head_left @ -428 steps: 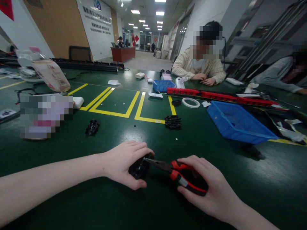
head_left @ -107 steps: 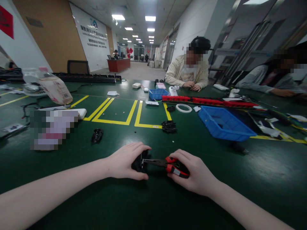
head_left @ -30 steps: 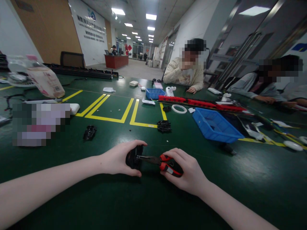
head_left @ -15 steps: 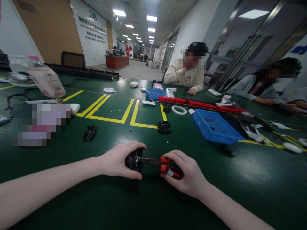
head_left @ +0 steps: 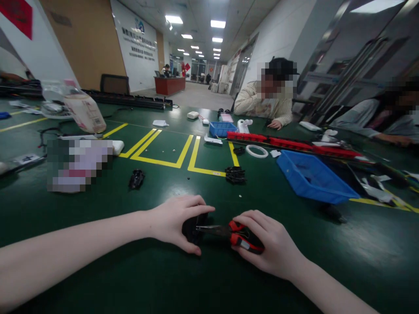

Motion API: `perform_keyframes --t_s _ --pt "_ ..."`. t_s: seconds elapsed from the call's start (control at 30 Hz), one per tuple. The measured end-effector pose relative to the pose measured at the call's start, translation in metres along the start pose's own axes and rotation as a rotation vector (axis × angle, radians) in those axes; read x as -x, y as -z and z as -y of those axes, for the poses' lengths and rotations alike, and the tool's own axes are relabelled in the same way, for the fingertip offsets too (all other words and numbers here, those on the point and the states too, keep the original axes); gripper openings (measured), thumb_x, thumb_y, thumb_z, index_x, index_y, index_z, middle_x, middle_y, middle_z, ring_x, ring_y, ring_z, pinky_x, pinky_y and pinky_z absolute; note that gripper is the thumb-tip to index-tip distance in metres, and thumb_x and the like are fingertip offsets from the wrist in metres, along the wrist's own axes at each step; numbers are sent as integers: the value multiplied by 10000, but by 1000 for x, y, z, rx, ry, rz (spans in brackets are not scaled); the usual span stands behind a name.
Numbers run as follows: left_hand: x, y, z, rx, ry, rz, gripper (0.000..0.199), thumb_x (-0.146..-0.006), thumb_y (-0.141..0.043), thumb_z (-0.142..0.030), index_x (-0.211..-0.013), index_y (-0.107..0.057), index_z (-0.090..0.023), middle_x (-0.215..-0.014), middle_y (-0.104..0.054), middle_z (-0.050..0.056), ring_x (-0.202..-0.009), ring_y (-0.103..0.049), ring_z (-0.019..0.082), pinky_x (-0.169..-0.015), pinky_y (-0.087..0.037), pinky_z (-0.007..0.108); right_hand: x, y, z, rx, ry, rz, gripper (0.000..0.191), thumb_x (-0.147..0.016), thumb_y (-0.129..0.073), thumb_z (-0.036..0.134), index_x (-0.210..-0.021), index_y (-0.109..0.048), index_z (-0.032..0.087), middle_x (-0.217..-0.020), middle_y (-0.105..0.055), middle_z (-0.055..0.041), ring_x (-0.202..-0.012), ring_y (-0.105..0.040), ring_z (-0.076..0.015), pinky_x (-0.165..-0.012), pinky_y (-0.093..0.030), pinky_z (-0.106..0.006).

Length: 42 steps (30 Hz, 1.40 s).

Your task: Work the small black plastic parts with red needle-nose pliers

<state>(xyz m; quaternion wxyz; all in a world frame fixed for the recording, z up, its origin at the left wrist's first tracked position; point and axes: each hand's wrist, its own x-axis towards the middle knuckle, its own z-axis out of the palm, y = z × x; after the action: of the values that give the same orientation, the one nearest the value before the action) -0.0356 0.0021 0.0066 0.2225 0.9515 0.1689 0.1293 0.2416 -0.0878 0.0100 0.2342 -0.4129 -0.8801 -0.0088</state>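
Note:
My left hand point(head_left: 180, 222) is curled round a small black plastic part point(head_left: 191, 229), thumb below it and fingers above. In my right hand point(head_left: 266, 242) are needle-nose pliers point(head_left: 240, 233) with red and black handles. The tips of the pliers reach the black part at its right side; whether they pinch anything there I cannot tell. Beyond my hands lie two more black parts, a black plastic piece point(head_left: 136, 179) on the left and a ribbed black piece point(head_left: 235, 175) by the yellow tape.
A blue bin point(head_left: 314, 179) stands to the right, with a smaller blue bin point(head_left: 222, 129) farther back. Red strips point(head_left: 284, 144) and a white tape ring point(head_left: 257, 151) lie near them. A bottle point(head_left: 85, 111) leans at the left. A person point(head_left: 265, 100) sits across the green table.
The view has turned a little left, so everything sits farther right. The pliers stay against the black part, which appears slightly more turned in my left hand.

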Motion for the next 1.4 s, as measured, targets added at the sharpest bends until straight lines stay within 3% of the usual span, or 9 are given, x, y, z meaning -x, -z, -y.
perform_keyframes --t_s 0.13,0.47,0.63,0.77,0.9,0.97,1.13,1.4 --pt "-2 -1 5 -17 -104 1 861 -694 -755 -539 -1414 -434 -195 -1244 -578 114 -1078 -577 278 -903 -484 373 2 -2 -12 0 13 11 338 -841 -624 326 -1156 -572 214 -1034 -665 -87 -858 -648 -207 -712 -554 -333" --pt "-4 2 3 -19 -152 19 714 -701 -722 -491 -1310 -528 -171 -1197 -606 107 -1056 -580 267 -912 -467 362 -3 5 -21 5 98 70 347 -816 -646 285 -1148 -575 215 -1016 -677 -80 -843 -671 -194 -690 -570 -292" --pt "-2 4 1 -43 -178 65 693 -772 -643 -414 -1399 -445 -196 -1347 -554 99 -1142 -550 275 -956 -442 388 -2 0 -22 12 85 91 364 -820 -649 307 -1162 -565 216 -1037 -665 -79 -877 -662 -199 -712 -567 -305" --pt "-1 4 1 -41 -202 88 758 -787 -604 -353 -1474 -327 -193 -1516 -401 100 -1219 -512 280 -1005 -421 409 0 -3 -23 31 83 76 354 -832 -634 319 -1162 -564 212 -1031 -662 -83 -869 -656 -203 -710 -560 -316" --pt "-1 4 2 -2 -177 80 815 -786 -591 -307 -1509 -235 -188 -1575 -282 123 -1338 -425 287 -1090 -368 424 1 -4 -24 40 71 64 350 -841 -620 318 -1169 -562 211 -1042 -661 -86 -882 -657 -207 -717 -560 -319" --pt "-1 5 1 13 -148 46 799 -792 -592 -291 -1501 -245 -170 -1545 -322 141 -1359 -399 286 -1111 -352 416 1 -4 -25 49 54 56 359 -837 -627 321 -1173 -563 210 -1050 -661 -89 -889 -659 -213 -716 -562 -321" --pt "-1 7 -6 3 -5 -27 632 -842 -569 -263 -1431 -364 -154 -1323 -528 134 -1207 -514 263 -1050 -398 401 1 -2 -27 35 2 65 345 -842 -634 349 -1152 -566 213 -1041 -659 -82 -864 -661 -201 -701 -562 -309" --pt "-1 2 0 -50 51 -69 599 -826 -570 -249 -1408 -430 -204 -1276 -535 100 -1141 -530 259 -1013 -411 426 -1 -4 -23 28 -57 71 349 -848 -626 366 -1155 -571 209 -1051 -662 -87 -861 -667 -206 -699 -563 -325"
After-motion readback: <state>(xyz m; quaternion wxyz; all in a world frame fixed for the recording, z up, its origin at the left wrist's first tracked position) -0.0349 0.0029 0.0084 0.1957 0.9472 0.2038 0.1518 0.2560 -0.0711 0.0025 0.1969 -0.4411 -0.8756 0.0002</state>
